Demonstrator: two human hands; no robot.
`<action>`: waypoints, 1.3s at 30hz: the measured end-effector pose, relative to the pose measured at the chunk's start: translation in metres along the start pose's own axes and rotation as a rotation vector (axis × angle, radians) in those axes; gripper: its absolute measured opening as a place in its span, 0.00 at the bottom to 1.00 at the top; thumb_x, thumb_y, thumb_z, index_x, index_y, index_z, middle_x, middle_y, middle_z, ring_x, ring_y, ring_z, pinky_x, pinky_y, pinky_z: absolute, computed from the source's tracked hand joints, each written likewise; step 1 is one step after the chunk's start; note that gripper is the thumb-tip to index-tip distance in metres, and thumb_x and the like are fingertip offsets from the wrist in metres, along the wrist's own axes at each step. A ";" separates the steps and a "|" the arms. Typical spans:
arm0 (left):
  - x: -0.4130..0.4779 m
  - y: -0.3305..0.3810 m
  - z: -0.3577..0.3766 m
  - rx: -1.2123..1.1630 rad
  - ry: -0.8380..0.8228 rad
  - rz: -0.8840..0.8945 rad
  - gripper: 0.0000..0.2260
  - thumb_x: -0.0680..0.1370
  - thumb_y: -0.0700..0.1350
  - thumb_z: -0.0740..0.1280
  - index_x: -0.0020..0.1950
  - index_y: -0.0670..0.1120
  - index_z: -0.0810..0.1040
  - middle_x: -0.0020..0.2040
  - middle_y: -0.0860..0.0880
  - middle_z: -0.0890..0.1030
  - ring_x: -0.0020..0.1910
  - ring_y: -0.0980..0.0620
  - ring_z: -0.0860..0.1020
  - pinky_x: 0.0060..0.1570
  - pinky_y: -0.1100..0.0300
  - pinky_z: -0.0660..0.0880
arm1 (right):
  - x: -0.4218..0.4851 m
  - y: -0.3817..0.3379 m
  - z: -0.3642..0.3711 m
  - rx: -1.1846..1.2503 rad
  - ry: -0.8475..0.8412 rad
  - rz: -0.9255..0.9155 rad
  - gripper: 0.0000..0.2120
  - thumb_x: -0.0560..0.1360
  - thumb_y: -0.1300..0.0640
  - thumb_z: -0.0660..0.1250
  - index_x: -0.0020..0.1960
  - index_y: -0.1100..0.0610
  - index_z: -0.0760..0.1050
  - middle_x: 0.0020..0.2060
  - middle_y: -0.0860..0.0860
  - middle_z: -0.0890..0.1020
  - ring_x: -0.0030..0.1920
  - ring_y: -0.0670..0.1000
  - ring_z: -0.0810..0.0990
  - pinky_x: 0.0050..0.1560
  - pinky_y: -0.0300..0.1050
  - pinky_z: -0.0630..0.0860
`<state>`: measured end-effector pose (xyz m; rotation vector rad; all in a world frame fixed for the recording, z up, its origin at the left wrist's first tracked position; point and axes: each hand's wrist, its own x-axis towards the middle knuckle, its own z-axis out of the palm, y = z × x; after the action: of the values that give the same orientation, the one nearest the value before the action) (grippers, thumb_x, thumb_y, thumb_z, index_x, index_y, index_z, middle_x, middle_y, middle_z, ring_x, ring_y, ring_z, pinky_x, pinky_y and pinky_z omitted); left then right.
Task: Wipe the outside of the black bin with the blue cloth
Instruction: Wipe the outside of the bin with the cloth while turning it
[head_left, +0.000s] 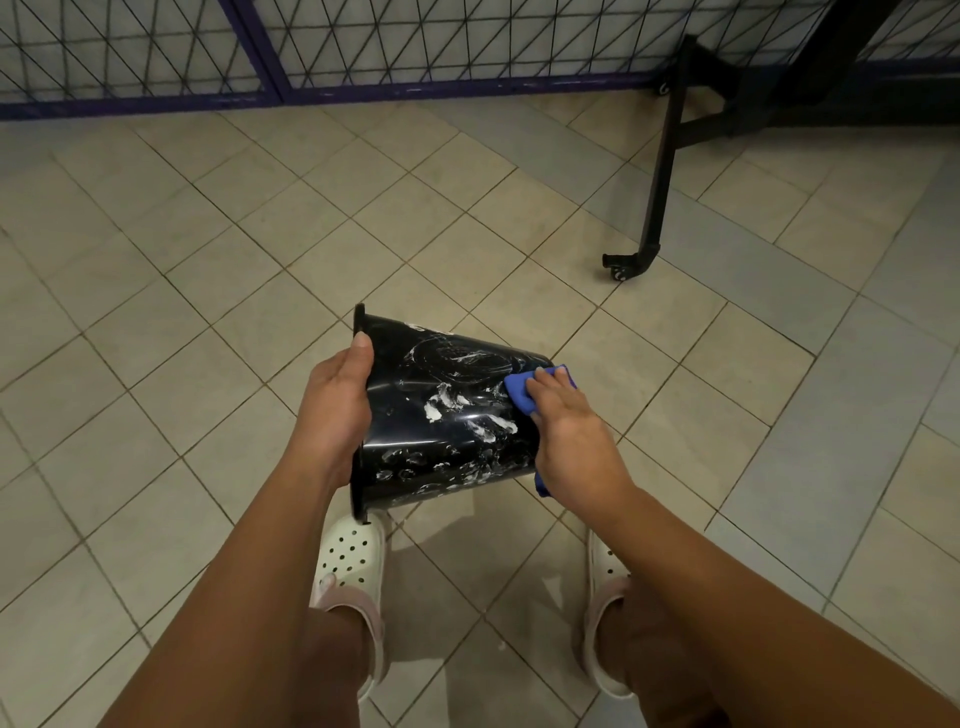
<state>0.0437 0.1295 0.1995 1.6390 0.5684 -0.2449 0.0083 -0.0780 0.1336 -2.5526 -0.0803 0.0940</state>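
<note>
The fingers (545, 382) of the right hand (571, 441) lie nearly straight over the blue cloth (519, 392), pressing it flat against the bin; its thumb is hidden. The left hand (337, 410) clasps the bin's rim, with its thumb (362, 348) laid along the outside of the rim and the other fingers out of sight behind it. Beige tiled floor (208, 260) fills most of the view, its grout lines running diagonally. Along the far edge stands a wire-mesh fence (363, 41) with a purple frame. At the far right a black metal frame (660, 171) slants down to a small castor (618, 267) on the tiles. The black bin (447, 415) is held on its side off the floor, in the middle of the scene just beyond the person's feet. Its open mouth faces left and its narrower base points right and slightly away. The cloth sits on the bin's wall close to the base, at the right end; one bunched corner shows at the fingertips and another bit shows below the heel of the hand. Below the bin are two white perforated clogs, the left one (350, 556) partly under the bin's rim and the right one (605, 566) beside the right forearm. White smears (441, 402) streak the glossy side of the bin — thickest around its middle and near edge.
</note>
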 end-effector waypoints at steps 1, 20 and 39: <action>-0.001 0.001 0.001 0.001 -0.006 0.000 0.17 0.82 0.59 0.59 0.50 0.50 0.83 0.50 0.47 0.85 0.57 0.41 0.81 0.65 0.38 0.71 | 0.002 0.001 -0.002 0.001 -0.013 -0.004 0.22 0.78 0.69 0.57 0.71 0.61 0.65 0.72 0.56 0.65 0.75 0.55 0.55 0.74 0.44 0.49; -0.001 -0.002 0.000 0.051 -0.063 0.059 0.18 0.83 0.57 0.57 0.47 0.50 0.83 0.39 0.51 0.86 0.43 0.49 0.85 0.58 0.44 0.77 | 0.008 0.005 -0.017 0.017 -0.024 0.145 0.16 0.80 0.63 0.56 0.67 0.61 0.68 0.62 0.56 0.75 0.60 0.58 0.75 0.59 0.45 0.68; 0.001 0.001 -0.008 0.052 -0.068 0.048 0.18 0.83 0.56 0.58 0.50 0.47 0.83 0.43 0.44 0.86 0.43 0.43 0.85 0.46 0.50 0.81 | 0.006 0.000 -0.016 -0.043 0.060 -0.041 0.15 0.72 0.72 0.63 0.58 0.65 0.76 0.55 0.59 0.80 0.56 0.61 0.78 0.59 0.49 0.73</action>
<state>0.0436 0.1375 0.2010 1.6857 0.4738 -0.2805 0.0155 -0.0862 0.1467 -2.5933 -0.1125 -0.0007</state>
